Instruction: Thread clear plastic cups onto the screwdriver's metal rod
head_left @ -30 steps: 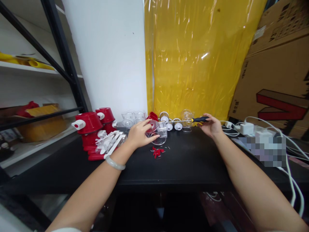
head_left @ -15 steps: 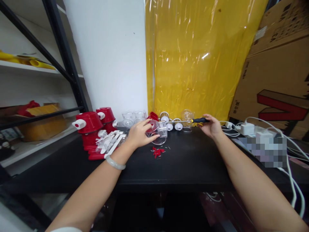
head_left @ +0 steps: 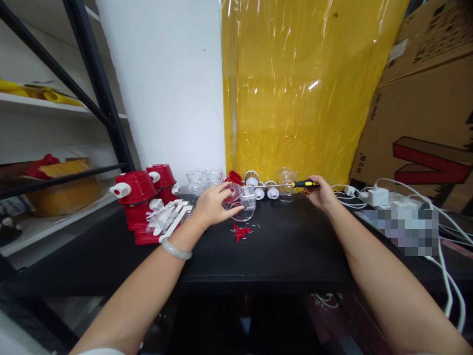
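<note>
Clear housing steadied, screwdriver gripped, fastening judged not yet begun

At nine o'clock on the black table (head_left: 288, 246), stacked red bases (head_left: 137, 197) and a heap of white plastic strips (head_left: 168, 217) are seen unassembled. Just right of them, the left hand (head_left: 211, 204) is curled over a clear plastic housing (head_left: 242, 203), which is pressed down on the table at twelve o'clock. Loose red clips (head_left: 242, 232) and small screws are scattered at six o'clock of the housing, untouched. Behind it, finished-looking clear pieces (head_left: 271, 190) are lined along the yellow sheet (head_left: 303, 88). At two o'clock, a yellow-and-black screwdriver (head_left: 305, 184) is grasped by the right hand (head_left: 322, 193), its tip pointed left, well short of the housing. Most parts are judged still to be put together.
</note>
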A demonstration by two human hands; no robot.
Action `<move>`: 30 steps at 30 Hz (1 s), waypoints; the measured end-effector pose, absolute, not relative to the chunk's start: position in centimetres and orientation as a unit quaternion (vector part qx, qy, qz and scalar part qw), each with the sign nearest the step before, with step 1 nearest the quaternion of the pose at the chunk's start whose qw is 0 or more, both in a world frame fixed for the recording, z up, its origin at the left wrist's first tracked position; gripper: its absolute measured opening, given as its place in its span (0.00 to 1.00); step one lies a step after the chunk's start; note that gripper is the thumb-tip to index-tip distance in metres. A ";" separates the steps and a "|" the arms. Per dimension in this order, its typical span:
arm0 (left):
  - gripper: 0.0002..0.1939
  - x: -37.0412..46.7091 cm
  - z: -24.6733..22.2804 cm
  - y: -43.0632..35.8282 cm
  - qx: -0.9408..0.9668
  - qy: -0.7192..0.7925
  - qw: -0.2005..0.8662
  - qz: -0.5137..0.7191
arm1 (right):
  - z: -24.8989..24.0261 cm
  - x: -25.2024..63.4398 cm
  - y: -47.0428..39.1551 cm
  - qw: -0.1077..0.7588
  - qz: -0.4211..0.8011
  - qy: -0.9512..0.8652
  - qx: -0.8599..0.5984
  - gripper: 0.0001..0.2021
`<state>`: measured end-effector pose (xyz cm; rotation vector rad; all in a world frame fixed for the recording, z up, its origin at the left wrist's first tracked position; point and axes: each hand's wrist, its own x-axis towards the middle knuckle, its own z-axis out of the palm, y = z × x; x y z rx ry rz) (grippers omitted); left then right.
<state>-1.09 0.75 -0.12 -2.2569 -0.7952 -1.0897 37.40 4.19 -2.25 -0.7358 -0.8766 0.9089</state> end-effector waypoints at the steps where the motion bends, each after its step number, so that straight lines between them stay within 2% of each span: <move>1: 0.19 -1.1 -0.1 0.8 -0.830 -0.293 0.254 -0.400 | -2.3 37.5 4.3 0.741 0.415 -0.398 -0.345 0.16; 5: 0.19 -1.2 -0.2 0.9 -0.832 -0.295 0.253 -0.397 | -3.0 37.7 5.0 0.715 0.372 -0.424 -0.413 0.24; 9: 0.19 -1.2 -0.2 1.0 -0.833 -0.297 0.249 -0.395 | -3.2 37.5 5.1 0.716 0.324 -0.449 -0.426 0.20; 15: 0.19 -1.1 -0.1 0.9 -0.834 -0.295 0.251 -0.394 | -2.4 37.1 4.4 0.755 0.356 -0.404 -0.373 0.09; 20: 0.19 -1.2 -0.1 0.8 -0.834 -0.295 0.248 -0.395 | -2.3 37.5 4.2 0.742 0.396 -0.412 -0.350 0.10; 26: 0.19 -1.3 -0.2 1.0 -0.836 -0.297 0.244 -0.391 | -2.8 37.9 4.7 0.705 0.349 -0.442 -0.431 0.18; 30: 0.20 -1.3 -0.3 1.1 -0.836 -0.298 0.242 -0.393 | -2.6 37.5 4.5 0.722 0.337 -0.446 -0.408 0.14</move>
